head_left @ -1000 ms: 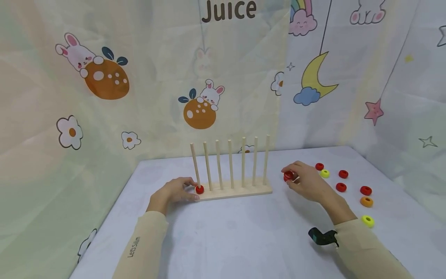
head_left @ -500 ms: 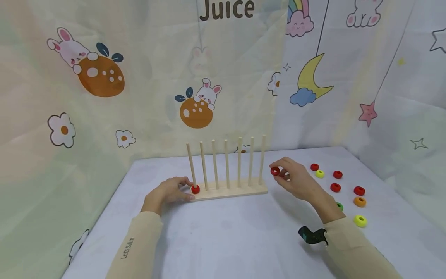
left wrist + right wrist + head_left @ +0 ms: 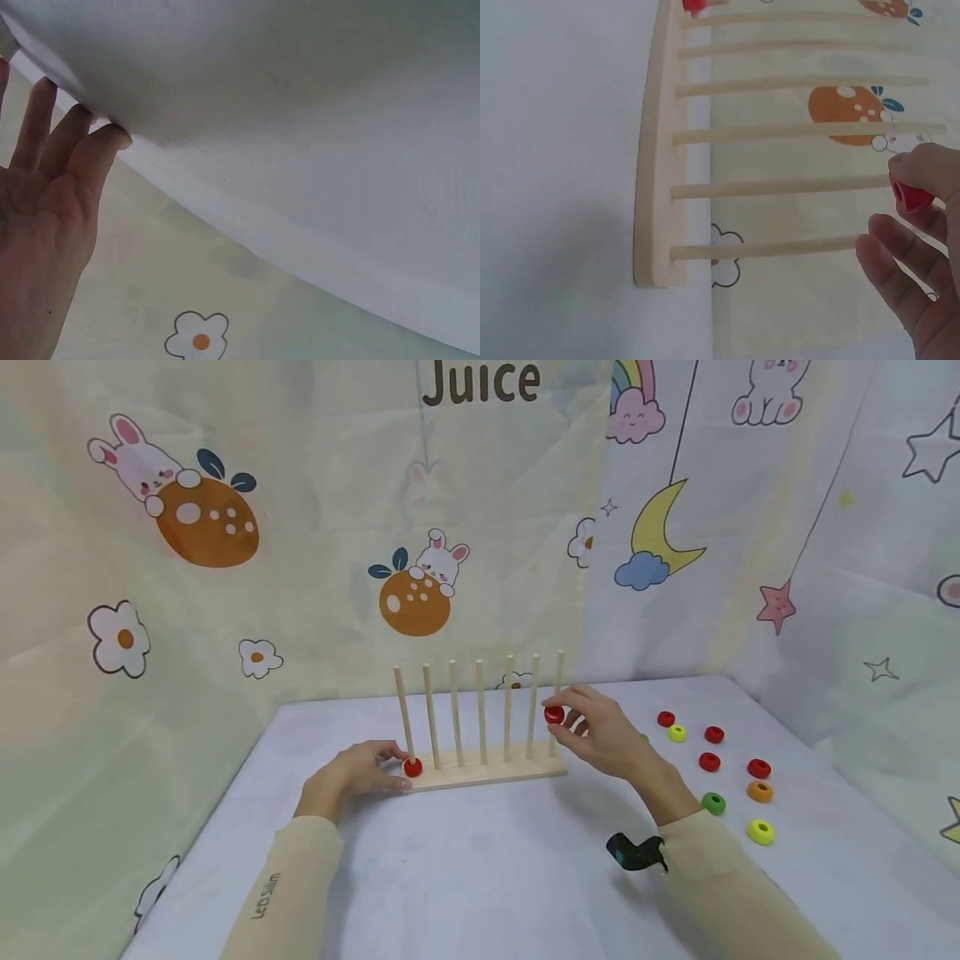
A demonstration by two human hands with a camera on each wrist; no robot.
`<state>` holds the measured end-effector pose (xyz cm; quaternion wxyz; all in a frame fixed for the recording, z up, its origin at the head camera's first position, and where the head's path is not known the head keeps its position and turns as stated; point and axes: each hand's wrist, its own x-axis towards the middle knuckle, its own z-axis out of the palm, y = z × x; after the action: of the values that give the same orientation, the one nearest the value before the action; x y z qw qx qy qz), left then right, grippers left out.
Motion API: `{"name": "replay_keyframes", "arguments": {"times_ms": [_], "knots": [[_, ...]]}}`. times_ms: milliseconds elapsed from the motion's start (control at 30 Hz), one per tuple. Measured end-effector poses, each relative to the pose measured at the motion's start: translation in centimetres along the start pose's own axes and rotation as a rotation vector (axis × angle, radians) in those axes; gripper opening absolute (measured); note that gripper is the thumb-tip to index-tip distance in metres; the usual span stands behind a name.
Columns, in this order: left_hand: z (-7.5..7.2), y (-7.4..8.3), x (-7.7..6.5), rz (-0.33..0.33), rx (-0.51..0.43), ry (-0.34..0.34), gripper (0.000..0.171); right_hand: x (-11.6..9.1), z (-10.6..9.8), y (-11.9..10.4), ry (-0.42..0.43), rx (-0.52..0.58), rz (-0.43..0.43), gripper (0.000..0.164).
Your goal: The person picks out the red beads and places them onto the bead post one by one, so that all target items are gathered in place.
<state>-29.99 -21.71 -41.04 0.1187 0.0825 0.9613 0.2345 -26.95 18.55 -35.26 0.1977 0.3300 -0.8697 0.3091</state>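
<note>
A wooden stand (image 3: 483, 773) with a row of several upright pegs stands on the table. Around the foot of its leftmost peg sits a red bead (image 3: 412, 767). My left hand (image 3: 363, 768) holds the stand's left end, thumb at the front edge and fingers behind. Between right thumb and fingertips I pinch another red bead (image 3: 554, 715), raised beside the upper part of the rightmost peg. My right hand (image 3: 603, 739) partly covers that peg. In the right wrist view the pinched bead (image 3: 911, 196) shows its hole, apart from the pegs.
Loose beads lie on the right of the white table (image 3: 465, 877): several red ones, a green bead (image 3: 713, 803), an orange bead (image 3: 761, 791) and yellow beads, one of them nearest the front (image 3: 761, 832). A printed cloth hangs behind the table.
My right hand has carried the red bead leftward and up to the stand's right end, uncovering the green bead. The left hand has stayed at the stand's left end.
</note>
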Motion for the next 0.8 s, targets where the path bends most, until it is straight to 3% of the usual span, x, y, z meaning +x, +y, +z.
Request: {"name": "replay_keyframes", "arguments": {"times_ms": [633, 800], "knots": [[-0.1, -0.3, -0.5, 0.002, 0.003, -0.002, 0.054, 3.2, 2.9, -4.2, 0.041, 0.098, -0.16, 0.042], [-0.1, 0.0, -0.5, 0.012, -0.014, 0.001, 0.054, 3.7, 3.2, -4.9, 0.053, 0.077, -0.189, 0.041]]}}
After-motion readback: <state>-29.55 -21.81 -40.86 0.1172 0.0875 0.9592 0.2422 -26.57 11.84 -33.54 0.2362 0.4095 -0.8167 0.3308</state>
